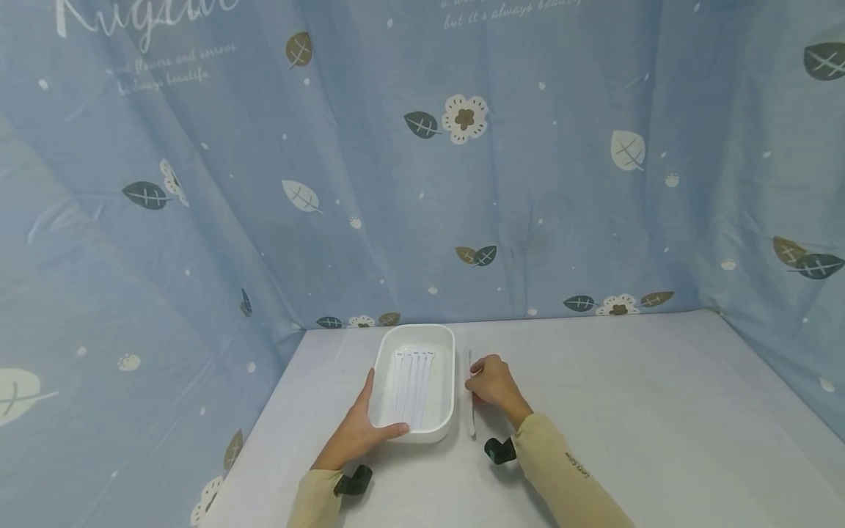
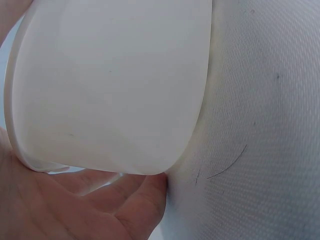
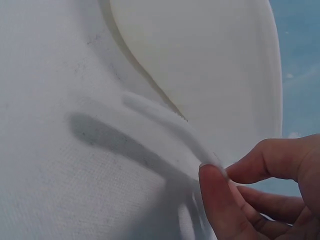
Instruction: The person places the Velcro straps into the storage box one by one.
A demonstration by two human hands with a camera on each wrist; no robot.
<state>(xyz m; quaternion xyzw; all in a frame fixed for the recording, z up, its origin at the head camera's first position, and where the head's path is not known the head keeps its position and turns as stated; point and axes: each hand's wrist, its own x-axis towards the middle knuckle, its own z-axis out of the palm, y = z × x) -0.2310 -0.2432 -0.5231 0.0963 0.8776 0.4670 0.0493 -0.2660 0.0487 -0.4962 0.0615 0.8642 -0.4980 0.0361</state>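
A white rectangular tub (image 1: pixel 445 435) with rounded corners stands on the table, several slim white strips (image 1: pixel 414 389) lying side by side inside it. My left hand (image 1: pixel 356 433) holds the tub by its near left corner, thumb across the near rim and fingers along the left wall. In the left wrist view, the fingers (image 2: pixel 142 205) lie against the tub's outer wall (image 2: pixel 110 95). Just right of the tub, my right hand (image 1: pixel 494 383) pinches another slim white strip (image 3: pixel 170 122) between thumb and forefinger. One end of that strip stands off the cloth, above its shadow.
White cloth covers the table (image 1: pixel 594 411). A blue curtain (image 1: pixel 528 183) with leaf and flower prints hangs behind the table and at both sides. Black wrist cameras (image 1: pixel 499 450) sit at both beige sleeves (image 1: pixel 561 469).
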